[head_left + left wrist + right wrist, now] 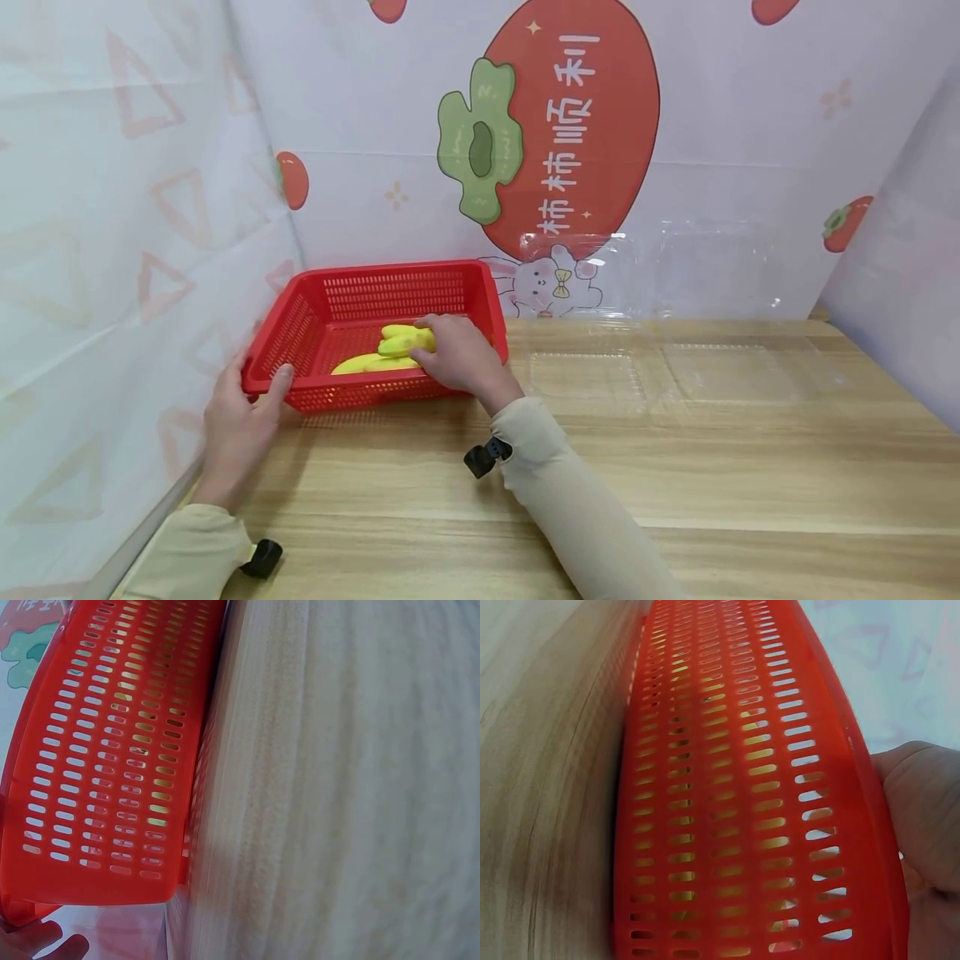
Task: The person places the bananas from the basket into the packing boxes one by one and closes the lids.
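Observation:
A red slotted basket (pixel 375 390) stands on the table's left side with several yellow toy bananas (pixel 358 364) inside. At its front left corner, my left hand (pixel 242 421) grips the rim, thumb toward the front; a few of its fingertips (pixel 46 937) show below the corner in the left wrist view. My right hand (pixel 463 357) reaches over the front rim and grips a yellow banana (pixel 405 343) among the others. In the right wrist view the basket wall (pixel 727 787) hides the fingertips and most of the bananas.
Two clear plastic clamshell boxes (pixel 588 379) (pixel 720 375) stand with lids raised to the right of the basket. A printed cloth (pixel 750 125) hangs behind the wooden table (pixel 420 500), and another cloth wall (pixel 90 292) runs close along the left.

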The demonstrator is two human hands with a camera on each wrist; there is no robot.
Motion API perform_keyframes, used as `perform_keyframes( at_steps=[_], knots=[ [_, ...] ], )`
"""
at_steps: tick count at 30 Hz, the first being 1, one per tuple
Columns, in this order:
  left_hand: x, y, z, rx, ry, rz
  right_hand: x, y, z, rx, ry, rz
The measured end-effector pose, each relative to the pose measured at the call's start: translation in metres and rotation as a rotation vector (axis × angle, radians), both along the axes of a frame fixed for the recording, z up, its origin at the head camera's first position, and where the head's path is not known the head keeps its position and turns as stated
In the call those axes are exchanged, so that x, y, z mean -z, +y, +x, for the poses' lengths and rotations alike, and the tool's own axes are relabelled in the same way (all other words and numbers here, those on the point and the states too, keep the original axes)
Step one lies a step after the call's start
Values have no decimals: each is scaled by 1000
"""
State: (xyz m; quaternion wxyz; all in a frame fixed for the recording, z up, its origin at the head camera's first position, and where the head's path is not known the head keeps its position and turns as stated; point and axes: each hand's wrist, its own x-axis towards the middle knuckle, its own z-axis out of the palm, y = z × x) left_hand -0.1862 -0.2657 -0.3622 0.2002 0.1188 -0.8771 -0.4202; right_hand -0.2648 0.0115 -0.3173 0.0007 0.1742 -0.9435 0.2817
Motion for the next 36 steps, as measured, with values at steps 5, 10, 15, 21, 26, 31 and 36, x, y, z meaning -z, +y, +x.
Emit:
perform_keyframes(
  at_steps=[5,10,15,21,26,31,36],
  knots=[
    [-1,0,-1,3,-11,8,-3,-2,-4,47,-62,3],
    [-1,1,0,2,-9,5,-3,-2,-4,63,-99,-8],
    [-1,2,0,4,-24,9,-3,-1,-4,66,-99,8],
    [-1,2,0,0,-37,11,-4,-2,-5,68,-113,36],
    [-1,2,-1,-7,-44,10,-3,-1,-5,69,-128,44],
    [0,2,-1,-7,-55,9,-4,-1,-4,71,-146,32],
    [1,1,-1,-5,-60,16,-4,-2,-5,68,-152,19]
  ],
)
